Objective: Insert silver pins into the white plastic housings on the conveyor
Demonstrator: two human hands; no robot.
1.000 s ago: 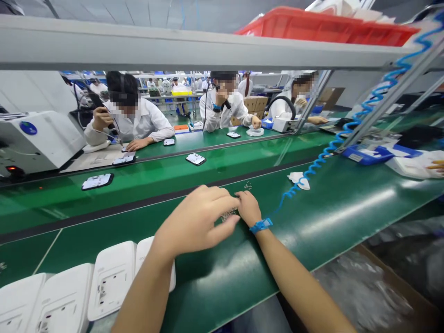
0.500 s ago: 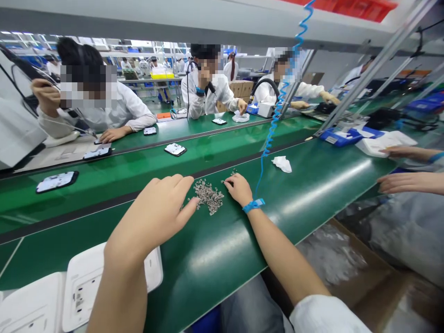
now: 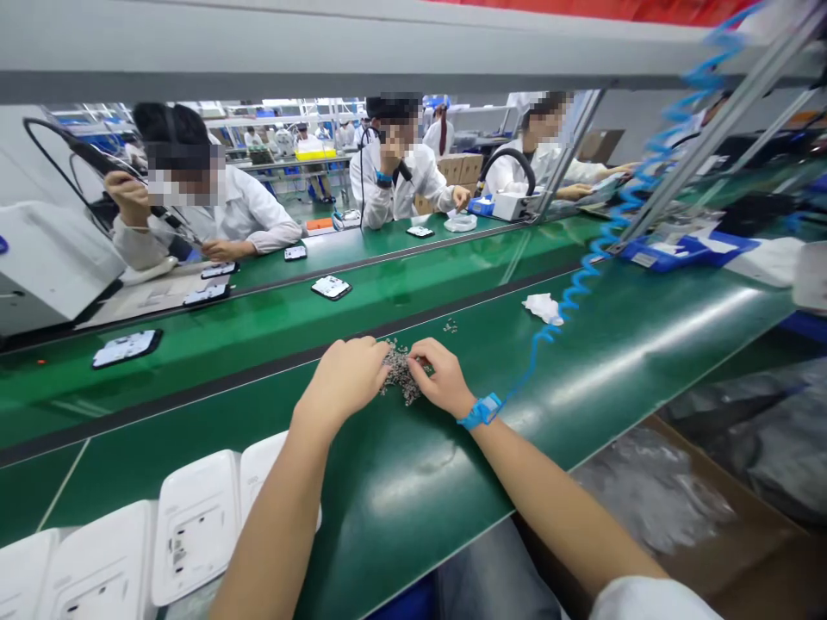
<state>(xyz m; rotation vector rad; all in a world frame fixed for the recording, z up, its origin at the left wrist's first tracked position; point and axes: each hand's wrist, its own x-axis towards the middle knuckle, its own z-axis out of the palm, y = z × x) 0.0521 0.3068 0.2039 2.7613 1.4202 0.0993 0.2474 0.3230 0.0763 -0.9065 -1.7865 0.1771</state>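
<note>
A pile of tiny grey metal parts lies on the green table. At its left edge is my left hand, back up, with fingers bent toward the parts; its fingertips are partly hidden. My right hand touches the pile's right side, thumb and fingers curled together; anything between them is too small to name. A blue strap circles my right wrist and joins a coiled blue cord. A few loose parts lie behind the pile.
White plastic covers lie in a row at the lower left. Crumpled white tissue and a blue tray are to the right. Phone-like units rest on the green strip beyond. Several people in white work across the line.
Both hands have come closer together at the pile, the right one leaving the loose parts behind it. The view has shifted, and the neighbour's hands at the right are out of view.
</note>
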